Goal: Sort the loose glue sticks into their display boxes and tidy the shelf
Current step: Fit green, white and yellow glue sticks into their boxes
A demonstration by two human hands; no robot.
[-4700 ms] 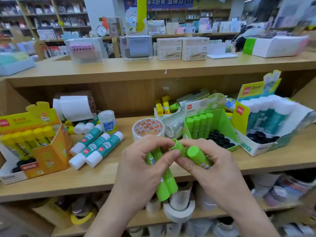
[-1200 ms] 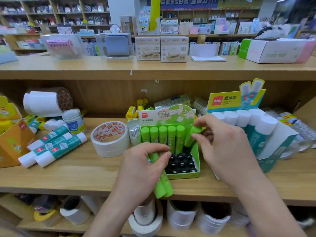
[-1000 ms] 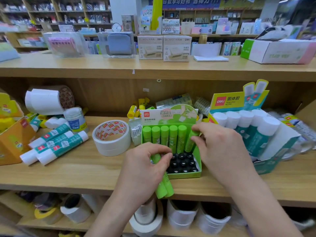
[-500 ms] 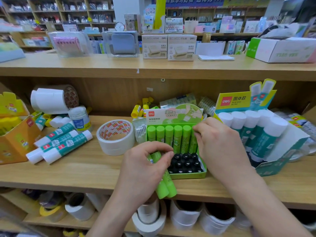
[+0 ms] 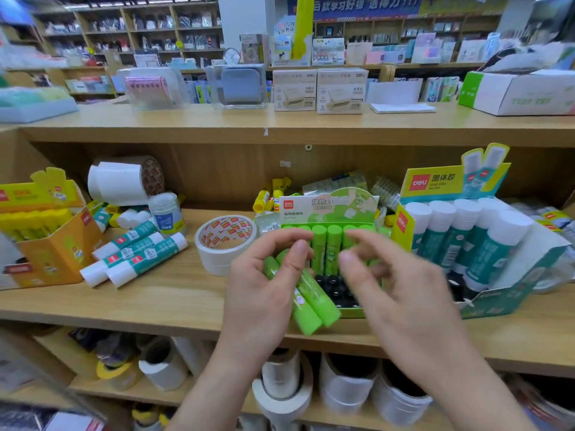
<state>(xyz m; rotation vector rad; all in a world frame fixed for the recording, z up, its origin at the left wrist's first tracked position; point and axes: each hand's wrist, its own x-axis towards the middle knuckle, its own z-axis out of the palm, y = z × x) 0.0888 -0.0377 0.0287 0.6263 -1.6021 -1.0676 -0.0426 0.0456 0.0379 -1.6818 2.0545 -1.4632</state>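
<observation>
My left hand (image 5: pixel 264 293) grips two green glue sticks (image 5: pixel 314 300) just in front of the green display box (image 5: pixel 329 209), their ends pointing down and right. Several green sticks (image 5: pixel 326 250) stand in the box's back row, with black slots below them. My right hand (image 5: pixel 392 281) hovers in front of the box's right half, blurred, fingers loosely curled and holding nothing. Three loose teal-and-white glue sticks (image 5: pixel 137 259) lie on the shelf at left. Loose yellow sticks (image 5: pixel 270 194) lie behind the green box.
A yellow display box (image 5: pixel 59 253) stands at far left, a teal display box (image 5: pixel 497 290) with white-capped sticks at right. A white tape roll (image 5: pixel 224 244) sits left of the green box. More tape rolls (image 5: pixel 124 181) lie at the back and on the lower shelf.
My right hand has let go of the green stick it set in the back row and drawn back toward my left hand. My left hand rose a little with its two sticks.
</observation>
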